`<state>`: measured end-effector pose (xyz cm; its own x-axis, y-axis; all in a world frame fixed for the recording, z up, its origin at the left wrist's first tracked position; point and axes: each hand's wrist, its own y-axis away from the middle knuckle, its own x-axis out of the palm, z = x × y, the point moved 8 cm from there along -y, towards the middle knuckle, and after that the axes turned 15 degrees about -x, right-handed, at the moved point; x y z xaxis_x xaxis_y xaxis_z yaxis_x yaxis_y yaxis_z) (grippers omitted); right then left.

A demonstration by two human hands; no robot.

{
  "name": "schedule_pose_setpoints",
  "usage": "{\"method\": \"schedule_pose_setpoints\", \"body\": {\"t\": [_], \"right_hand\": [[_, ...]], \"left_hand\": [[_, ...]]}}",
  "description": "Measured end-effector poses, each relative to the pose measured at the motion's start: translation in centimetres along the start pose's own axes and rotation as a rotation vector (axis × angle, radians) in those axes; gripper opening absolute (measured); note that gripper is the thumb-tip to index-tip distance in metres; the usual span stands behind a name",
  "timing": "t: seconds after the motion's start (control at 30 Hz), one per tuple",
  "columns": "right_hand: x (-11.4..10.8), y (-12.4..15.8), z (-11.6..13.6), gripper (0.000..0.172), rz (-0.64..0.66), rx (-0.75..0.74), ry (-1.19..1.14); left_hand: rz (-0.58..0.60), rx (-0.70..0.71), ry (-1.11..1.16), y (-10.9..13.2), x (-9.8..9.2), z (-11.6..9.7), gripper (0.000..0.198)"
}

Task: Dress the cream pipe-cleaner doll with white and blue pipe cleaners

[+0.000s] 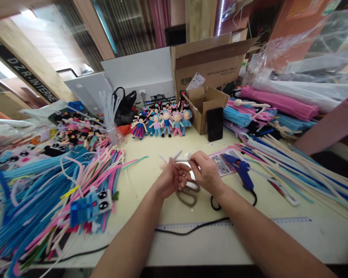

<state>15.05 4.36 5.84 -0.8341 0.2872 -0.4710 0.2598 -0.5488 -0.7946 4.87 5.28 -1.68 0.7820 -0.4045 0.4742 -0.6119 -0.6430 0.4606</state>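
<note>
1. White, fuzzy, stem-like strips point(178, 155): located between both hands, over the pale yellow tabletop point(145, 173).
2. Left hand point(174, 178): fingers loosely curled, strips held beside the thumb.
3. Right hand point(205, 172): thumb and fingertips pinched together on the strips.

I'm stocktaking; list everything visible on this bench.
Strips: some, whitish, by fingertips
Scissors: one, brownish, below hands
Glue gun: one, blue, right
Printed sheet: one, pinkish, right
Slim item: one, whitish, right
Ruler: one, whitish, front
Cord: count unclear, black, front
Phone: one, black, back
Open cartons: two, brown, back
Dolls: many, multicoloured, back
Big-eyed figures: several, mixed, left
Stems: many, multicoloured, both sides
Bundles: several, pink, blue, right
Sticks: several, translucent, back left
Bag: one, black, back
Left hand: one, bare, centre
Right hand: one, bare, centre
</note>
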Motion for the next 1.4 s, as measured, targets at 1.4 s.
{"method": "schedule_pose_setpoints", "body": {"t": [1.4], "right_hand": [[4.1, 2.5, -4.0, 0.021, -0.096, 0.731, -0.808]], "left_hand": [[-0.265, 0.295, -0.16, 1.4, -2.8, -3.5, 0.026]]}}
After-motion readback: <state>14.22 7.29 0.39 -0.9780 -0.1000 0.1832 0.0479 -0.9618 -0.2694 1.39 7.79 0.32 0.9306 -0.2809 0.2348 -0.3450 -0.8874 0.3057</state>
